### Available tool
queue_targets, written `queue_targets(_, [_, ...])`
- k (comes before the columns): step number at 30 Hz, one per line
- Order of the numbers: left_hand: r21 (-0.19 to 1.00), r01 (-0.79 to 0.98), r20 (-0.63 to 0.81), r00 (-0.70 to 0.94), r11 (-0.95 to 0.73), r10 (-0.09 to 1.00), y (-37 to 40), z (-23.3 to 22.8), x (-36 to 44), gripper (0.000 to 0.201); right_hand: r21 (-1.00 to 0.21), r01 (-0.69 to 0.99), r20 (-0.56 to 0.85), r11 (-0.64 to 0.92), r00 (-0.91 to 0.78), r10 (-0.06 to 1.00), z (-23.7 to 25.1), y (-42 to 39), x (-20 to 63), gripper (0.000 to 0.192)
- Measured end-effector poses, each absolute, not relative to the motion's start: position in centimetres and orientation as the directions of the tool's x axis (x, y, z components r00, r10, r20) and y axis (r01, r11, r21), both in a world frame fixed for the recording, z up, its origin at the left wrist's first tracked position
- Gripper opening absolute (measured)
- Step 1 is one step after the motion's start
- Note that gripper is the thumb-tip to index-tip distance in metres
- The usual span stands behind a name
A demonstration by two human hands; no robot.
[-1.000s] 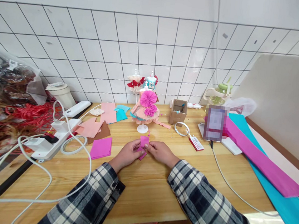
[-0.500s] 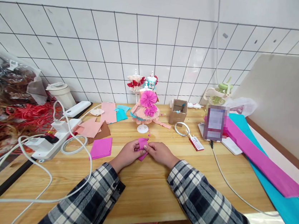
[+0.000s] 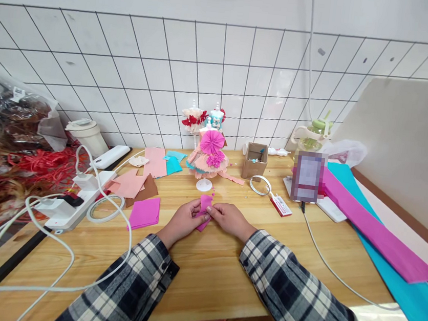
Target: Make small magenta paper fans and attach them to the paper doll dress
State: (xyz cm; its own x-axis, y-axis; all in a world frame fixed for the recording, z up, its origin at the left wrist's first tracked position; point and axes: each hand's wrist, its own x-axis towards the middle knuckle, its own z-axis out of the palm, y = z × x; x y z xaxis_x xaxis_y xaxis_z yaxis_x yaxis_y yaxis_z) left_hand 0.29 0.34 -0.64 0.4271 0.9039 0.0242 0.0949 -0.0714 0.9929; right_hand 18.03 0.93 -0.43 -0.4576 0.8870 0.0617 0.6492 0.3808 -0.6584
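Plaid sleeves lead in to the left hand [image 3: 184,221] and the right hand [image 3: 230,219], which are closed together on a small piece of magenta paper [image 3: 205,204], pinched between fingertips just above the desk [image 3: 202,267]. The piece is only partly worked: it is creased and bent, but no finished shape can be made out. A flat magenta sheet [image 3: 145,212] is left untouched to the left, near a roll of tape [image 3: 105,207] and a white power strip [image 3: 74,201]. Farther back, peach and teal offcuts [image 3: 151,169] are spread out, and a doll dress on a stand [image 3: 208,157] is already trimmed with a magenta fan and rosettes. Long magenta and teal sheets [image 3: 379,236] lie uncut at the right.
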Motion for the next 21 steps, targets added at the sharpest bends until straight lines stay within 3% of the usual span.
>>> queue_targets(9, [0.989,0.137,-0.008,0.383,-0.048,0.924,0.38,-0.75,0.30,0.053,-0.560,0.736,0.053,0.381,-0.428,0.902,-0.06,0.74,18.06,0.049])
queue_targets(21, [0.995,0.089,0.002,0.417,-0.043,0.909,0.47,-1.08,0.41,0.039,-0.573,0.715,0.048,0.401,-0.460,0.887,-0.01,0.73,18.15,0.049])
